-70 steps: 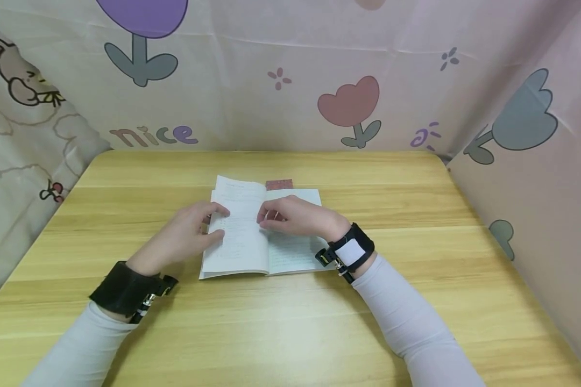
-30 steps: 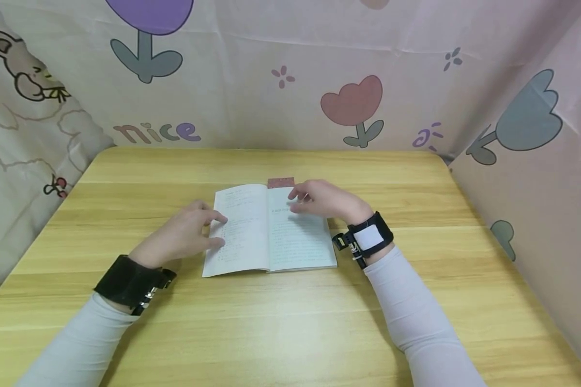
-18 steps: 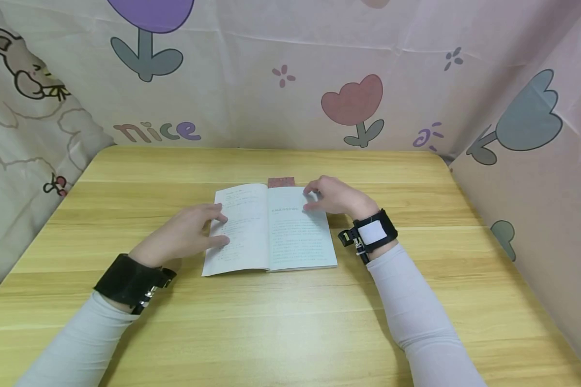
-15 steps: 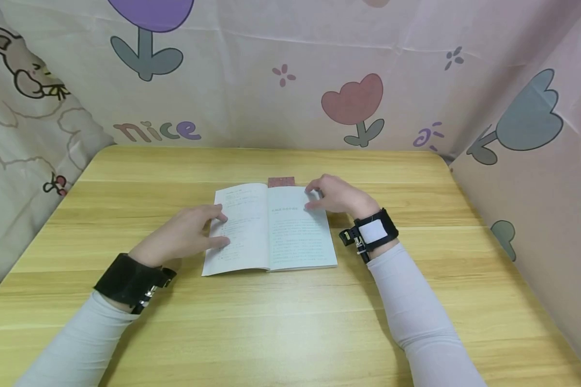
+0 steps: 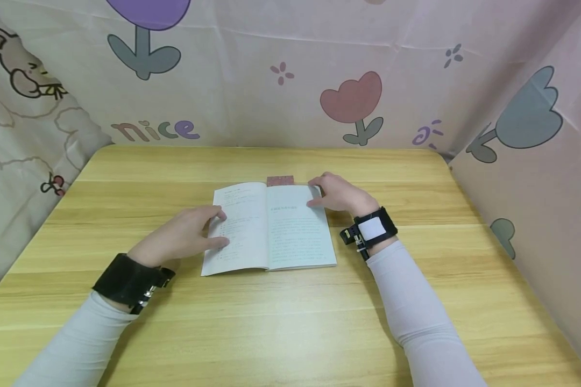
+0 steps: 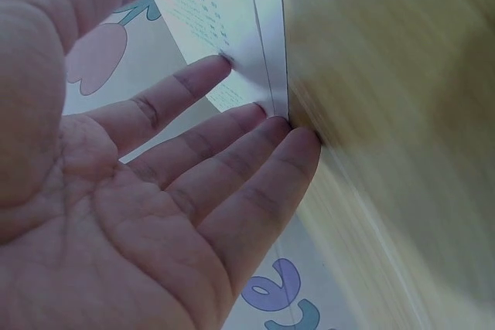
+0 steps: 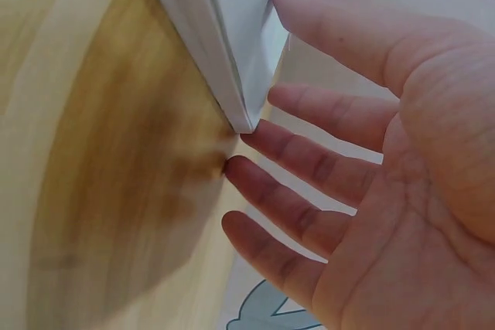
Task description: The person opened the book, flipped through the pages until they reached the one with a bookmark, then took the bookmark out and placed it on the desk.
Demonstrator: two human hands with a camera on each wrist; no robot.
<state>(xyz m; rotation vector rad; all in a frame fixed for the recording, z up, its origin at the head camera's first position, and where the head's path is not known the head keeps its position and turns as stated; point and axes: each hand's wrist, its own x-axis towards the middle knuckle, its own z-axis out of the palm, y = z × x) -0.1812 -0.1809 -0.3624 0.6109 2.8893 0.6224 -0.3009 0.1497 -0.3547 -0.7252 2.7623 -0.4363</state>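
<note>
An open book (image 5: 300, 236) with printed pages lies on the table. My left hand (image 5: 179, 234) is at the left page's outer edge, its thumb and forefinger tips on the paper. In the left wrist view, its other fingertips (image 6: 305, 144) reach the page edge and the wood. At the upper right corner of the right page is my right hand (image 5: 341, 194), thumb on the paper. The right wrist view shows its fingers (image 7: 263, 183) loosely extended around the corner of the page stack (image 7: 224, 59), not curled round it. A reddish strip (image 5: 280, 180) sticks out beyond the book's top edge.
The wooden table (image 5: 271, 333) reaches to a patterned cloth (image 5: 252, 97) at the back, with cloth on both sides as well. Each wrist wears a black band (image 5: 126, 282) with a small camera.
The raised leaves on the left side have settled flat. My right hand has moved from near the book's middle to the right page's upper corner. The left hand has stayed nearly in place.
</note>
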